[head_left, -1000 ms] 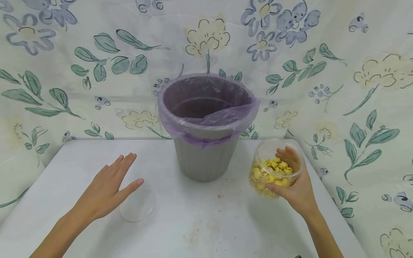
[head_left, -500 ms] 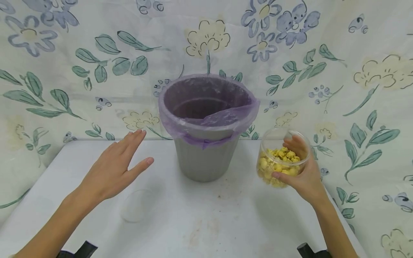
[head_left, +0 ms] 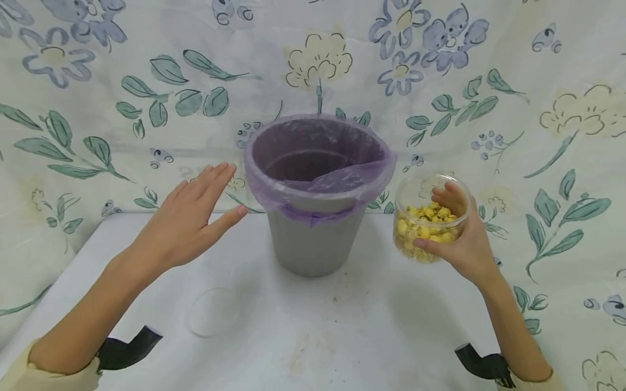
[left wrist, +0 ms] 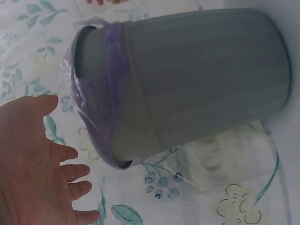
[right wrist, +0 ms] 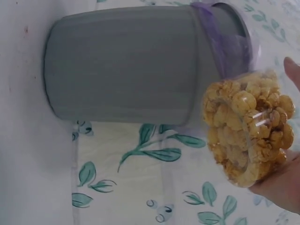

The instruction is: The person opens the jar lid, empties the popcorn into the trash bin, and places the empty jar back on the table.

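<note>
Above table [head_left: 342, 326], clear tub [head_left: 430, 217] of yellow pieces

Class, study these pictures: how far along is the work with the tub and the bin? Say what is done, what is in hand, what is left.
Done: the lid lies on the table, so the tub is open. In hand: the right hand holds the tub, full of yellow pieces, raised beside the lined bin; the left hand hovers flat near the bin. Left: probably the emptying; nothing shows inside the liner.
</note>
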Action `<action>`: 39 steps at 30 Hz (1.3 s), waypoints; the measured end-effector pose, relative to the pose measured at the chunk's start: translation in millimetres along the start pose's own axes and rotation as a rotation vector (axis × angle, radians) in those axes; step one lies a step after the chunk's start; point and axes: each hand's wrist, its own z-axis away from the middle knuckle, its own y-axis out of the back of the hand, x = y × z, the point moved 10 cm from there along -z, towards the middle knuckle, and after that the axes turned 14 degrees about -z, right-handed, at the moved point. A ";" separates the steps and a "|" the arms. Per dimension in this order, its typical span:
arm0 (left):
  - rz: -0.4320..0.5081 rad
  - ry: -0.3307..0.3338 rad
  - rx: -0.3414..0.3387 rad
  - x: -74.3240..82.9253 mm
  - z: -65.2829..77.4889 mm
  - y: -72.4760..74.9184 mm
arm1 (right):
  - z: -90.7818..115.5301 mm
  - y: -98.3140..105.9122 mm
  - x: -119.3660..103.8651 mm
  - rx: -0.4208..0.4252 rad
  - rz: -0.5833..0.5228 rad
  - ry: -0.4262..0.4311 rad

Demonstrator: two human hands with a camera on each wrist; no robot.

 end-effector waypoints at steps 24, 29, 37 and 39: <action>-0.005 -0.012 -0.119 11.9 -58.5 18.0 | -60.0 29.8 -5.7 0.024 0.265 -0.078; -0.014 -0.006 -0.132 13.2 -69.4 16.8 | -73.6 30.4 -10.3 0.020 0.299 -0.079; -0.014 0.009 -0.170 13.5 -88.2 11.0 | -90.1 26.9 -14.8 0.002 0.370 -0.083; -0.008 0.021 -0.195 13.6 -93.1 7.6 | -93.8 25.9 -14.2 -0.004 0.379 -0.080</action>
